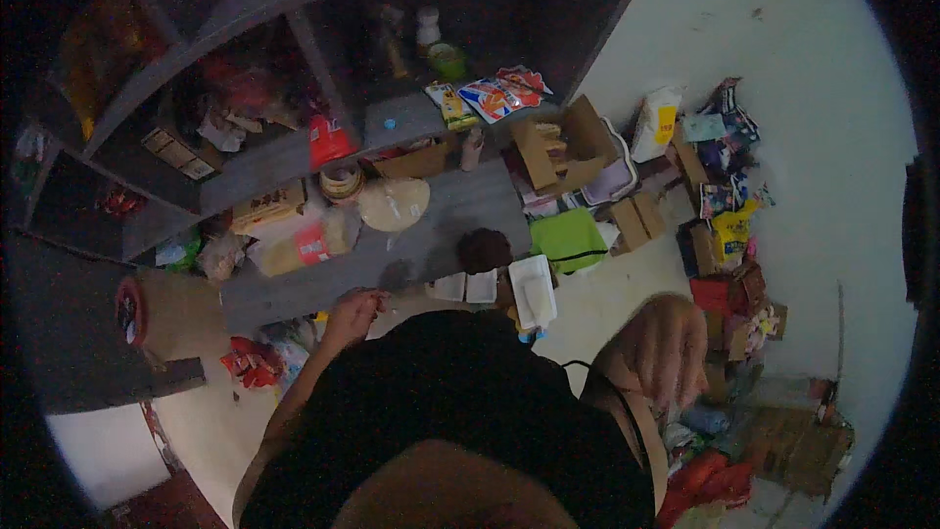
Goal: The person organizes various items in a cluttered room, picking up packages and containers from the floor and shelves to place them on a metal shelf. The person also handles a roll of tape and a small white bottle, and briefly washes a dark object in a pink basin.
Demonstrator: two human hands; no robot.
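My left hand (358, 315) is by the front edge of the grey desk shelf (431, 235), its fingers curled in. Whatever they hold, if anything, is too small to make out. My right hand (658, 351) is raised at the right of my body, near the camera, its fingers bent downward and blurred. A thin black cord (627, 411) runs beside it. Ahead of me a dark round thing (485, 250) sits on the desk shelf. White trays (532, 291) are just in front of it. A pale round flat piece (394, 204) lies farther back.
Compartments above hold snack packets (504, 93) and a green cup (446, 61). An open cardboard box (568, 152) and a bright green box (568, 240) stand at the right. Bags and cartons pile along the white wall (783, 186). A brown bin (176, 313) stands left.
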